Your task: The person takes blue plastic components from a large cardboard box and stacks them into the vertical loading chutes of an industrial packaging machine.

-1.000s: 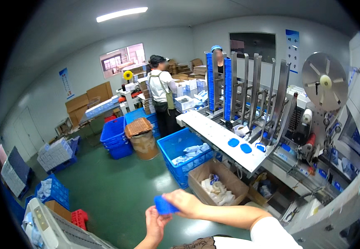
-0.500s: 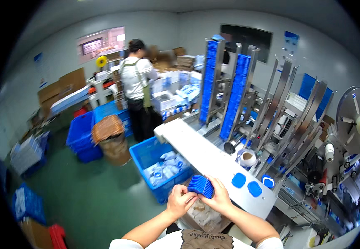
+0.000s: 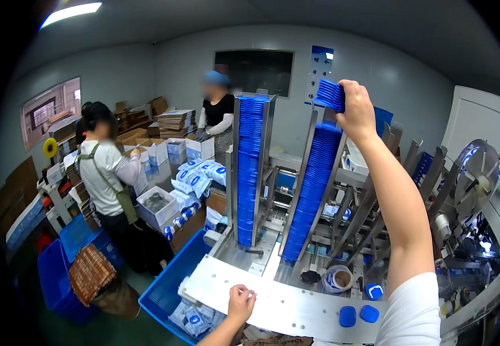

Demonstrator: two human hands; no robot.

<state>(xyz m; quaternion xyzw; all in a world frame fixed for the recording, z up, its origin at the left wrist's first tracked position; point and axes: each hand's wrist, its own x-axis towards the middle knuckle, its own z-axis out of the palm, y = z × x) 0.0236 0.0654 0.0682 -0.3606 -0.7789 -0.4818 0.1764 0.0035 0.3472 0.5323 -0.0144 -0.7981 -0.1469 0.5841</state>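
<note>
My right hand [image 3: 356, 112] is raised high and closed round a short stack of blue plastic lids [image 3: 330, 96]. The stack is just above the top of a tall column of the same lids [image 3: 314, 184], which stands between metal guide rails. Whether the two stacks touch, I cannot tell. A second full column of lids [image 3: 250, 167] rises to its left. Low over the white metal ledge [image 3: 284, 297], my left hand [image 3: 242, 304] has its fingers curled in, with nothing visible in them. Two loose lids [image 3: 348, 316] lie on the ledge near my right sleeve.
A blue crate [image 3: 163, 297] with soft white-and-blue packs stands below the ledge. Metal rails [image 3: 354, 222] and a film reel [image 3: 475, 179] are on the right. Two other people work at left, by a table with cartons [image 3: 156, 202] and packs [image 3: 198, 177].
My right hand has carried the stack of lids from in front of my body up to the top of the column. My left hand has let go of the stack. The view has tilted up.
</note>
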